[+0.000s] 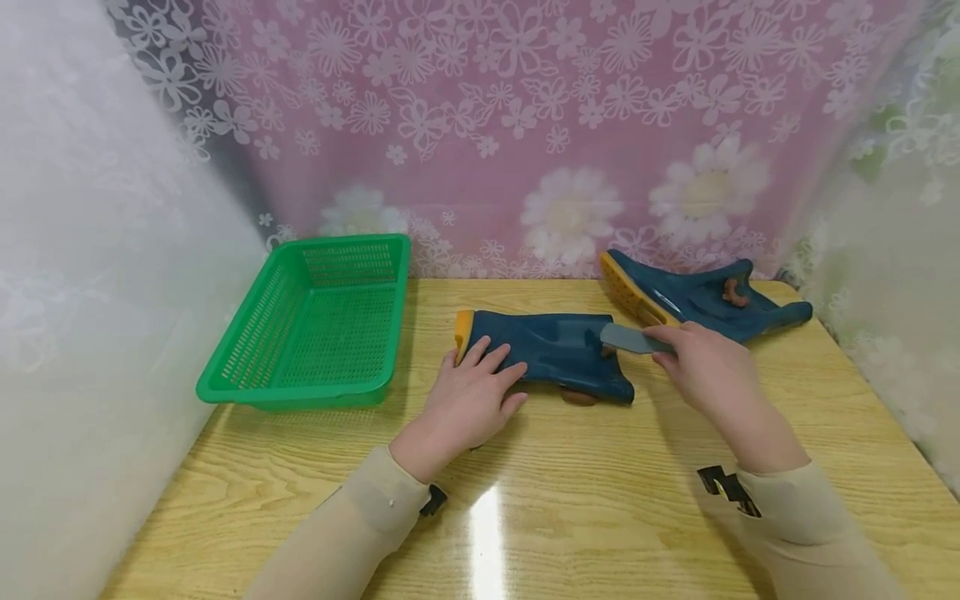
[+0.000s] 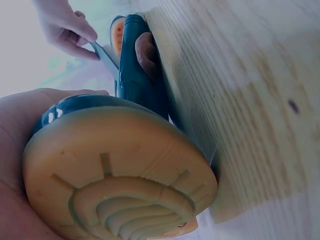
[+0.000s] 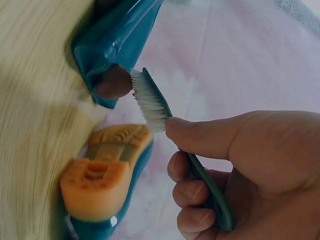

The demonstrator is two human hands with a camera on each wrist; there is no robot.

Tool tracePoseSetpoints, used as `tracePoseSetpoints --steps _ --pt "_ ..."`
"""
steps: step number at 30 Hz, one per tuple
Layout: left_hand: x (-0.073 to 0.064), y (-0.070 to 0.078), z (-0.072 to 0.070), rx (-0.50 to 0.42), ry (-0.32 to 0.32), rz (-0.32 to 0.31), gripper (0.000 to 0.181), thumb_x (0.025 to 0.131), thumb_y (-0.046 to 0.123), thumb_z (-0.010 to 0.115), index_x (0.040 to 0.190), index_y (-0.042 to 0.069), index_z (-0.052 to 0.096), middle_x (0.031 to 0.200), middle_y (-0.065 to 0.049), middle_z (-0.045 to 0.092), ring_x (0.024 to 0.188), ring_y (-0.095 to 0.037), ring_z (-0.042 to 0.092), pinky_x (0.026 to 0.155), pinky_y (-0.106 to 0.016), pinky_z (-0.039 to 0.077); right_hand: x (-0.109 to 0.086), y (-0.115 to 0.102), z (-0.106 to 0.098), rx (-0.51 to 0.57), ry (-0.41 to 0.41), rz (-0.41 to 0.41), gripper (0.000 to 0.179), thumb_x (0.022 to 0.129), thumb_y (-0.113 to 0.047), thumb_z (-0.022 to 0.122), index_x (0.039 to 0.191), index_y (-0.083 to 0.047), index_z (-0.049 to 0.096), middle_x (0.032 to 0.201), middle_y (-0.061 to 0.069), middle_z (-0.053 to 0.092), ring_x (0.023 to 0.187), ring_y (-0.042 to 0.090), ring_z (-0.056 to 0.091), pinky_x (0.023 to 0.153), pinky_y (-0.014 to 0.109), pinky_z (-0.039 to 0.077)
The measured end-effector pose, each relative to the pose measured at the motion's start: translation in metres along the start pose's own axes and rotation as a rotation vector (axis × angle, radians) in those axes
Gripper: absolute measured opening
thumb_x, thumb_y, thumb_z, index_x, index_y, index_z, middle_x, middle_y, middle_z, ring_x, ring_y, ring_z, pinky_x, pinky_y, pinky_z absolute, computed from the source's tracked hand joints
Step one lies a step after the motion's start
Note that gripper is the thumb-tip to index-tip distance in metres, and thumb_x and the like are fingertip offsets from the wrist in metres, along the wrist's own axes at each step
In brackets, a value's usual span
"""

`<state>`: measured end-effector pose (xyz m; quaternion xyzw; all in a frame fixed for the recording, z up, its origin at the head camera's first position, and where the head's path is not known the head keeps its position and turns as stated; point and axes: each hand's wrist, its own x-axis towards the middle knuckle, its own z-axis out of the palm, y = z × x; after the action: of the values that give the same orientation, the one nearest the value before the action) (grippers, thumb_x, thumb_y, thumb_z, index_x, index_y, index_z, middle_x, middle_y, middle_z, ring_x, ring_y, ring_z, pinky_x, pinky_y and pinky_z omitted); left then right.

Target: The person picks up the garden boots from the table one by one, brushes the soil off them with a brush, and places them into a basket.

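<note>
A dark blue rain boot [image 1: 555, 346] with a yellow-orange sole [image 2: 120, 155] lies on the table, its shaft opening to the right. My left hand [image 1: 471, 398] rests over its foot end, fingers spread across the top. A brush [image 1: 630, 338] with a green handle and white bristles [image 3: 149, 102] is gripped in my right hand [image 1: 708, 371]. The bristles meet or nearly meet a round brown part [image 3: 114, 82] at the boot's opening. Another brown piece [image 2: 146, 55] shows along the shaft's near side.
A second blue boot [image 1: 697, 292] lies at the back right, its sole turned left. The green plastic basket [image 1: 300, 392] stands at the left on the wooden table [image 1: 600, 492]. Behind hangs a pink flowered curtain [image 1: 480, 150].
</note>
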<state>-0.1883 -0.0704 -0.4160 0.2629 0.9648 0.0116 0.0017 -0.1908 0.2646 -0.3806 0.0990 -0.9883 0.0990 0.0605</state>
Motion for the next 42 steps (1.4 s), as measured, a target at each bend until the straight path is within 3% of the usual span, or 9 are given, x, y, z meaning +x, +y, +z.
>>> tracePoseSetpoints --steps 6,15,20,25,34,42 --pt "0.000 0.000 0.000 0.001 0.009 0.004 0.054 0.115 0.056 0.052 0.165 0.035 0.054 0.177 -0.002 0.039 0.167 -0.033 0.024 0.126 -0.071 0.028 -0.013 0.013 -0.006 -0.009 -0.018 0.018 0.043 0.107 -0.019 0.075 0.148 -0.006 0.067 0.093 0.016 0.063 0.064 0.025 0.052 0.052 0.039 0.040" --pt "0.000 0.000 0.001 0.002 0.012 0.002 0.055 0.115 0.056 0.052 0.166 0.035 0.054 0.177 -0.002 0.039 0.167 -0.033 0.023 0.126 -0.071 0.029 -0.028 0.025 -0.013 -0.027 -0.017 0.037 0.042 0.105 -0.015 0.078 0.144 -0.002 0.069 0.098 0.020 0.065 0.066 0.025 0.054 0.051 0.038 0.040" --pt "0.001 0.000 0.001 0.012 0.012 0.002 0.056 0.115 0.056 0.052 0.167 0.035 0.051 0.177 -0.002 0.038 0.167 -0.033 0.023 0.126 -0.071 0.029 -0.026 0.014 -0.021 -0.031 0.039 0.053 0.045 0.106 -0.018 0.077 0.149 -0.007 0.067 0.100 0.019 0.064 0.064 0.024 0.053 0.049 0.039 0.039" --pt "0.000 0.000 0.001 0.013 0.004 0.000 0.056 0.115 0.056 0.052 0.168 0.035 0.050 0.177 -0.001 0.038 0.167 -0.033 0.023 0.126 -0.071 0.028 -0.017 -0.003 -0.024 -0.031 0.011 0.063 0.046 0.108 -0.022 0.075 0.151 -0.008 0.066 0.098 0.017 0.063 0.064 0.024 0.051 0.051 0.039 0.039" --pt "-0.001 0.001 0.000 0.002 0.008 0.004 0.056 0.115 0.054 0.054 0.168 0.035 0.050 0.177 -0.002 0.039 0.167 -0.033 0.024 0.126 -0.071 0.028 0.000 -0.012 -0.002 -0.007 -0.020 0.019 0.044 0.108 -0.020 0.075 0.149 -0.008 0.068 0.117 0.025 0.069 0.073 0.027 0.062 0.055 0.040 0.047" --pt "-0.001 0.000 0.001 -0.001 0.004 0.001 0.056 0.115 0.055 0.054 0.168 0.036 0.050 0.177 -0.001 0.038 0.168 -0.033 0.023 0.126 -0.072 0.028 0.002 -0.003 0.016 -0.054 -0.023 0.038 0.040 0.104 -0.017 0.078 0.142 -0.007 0.072 0.111 0.024 0.071 0.073 0.030 0.065 0.053 0.043 0.050"
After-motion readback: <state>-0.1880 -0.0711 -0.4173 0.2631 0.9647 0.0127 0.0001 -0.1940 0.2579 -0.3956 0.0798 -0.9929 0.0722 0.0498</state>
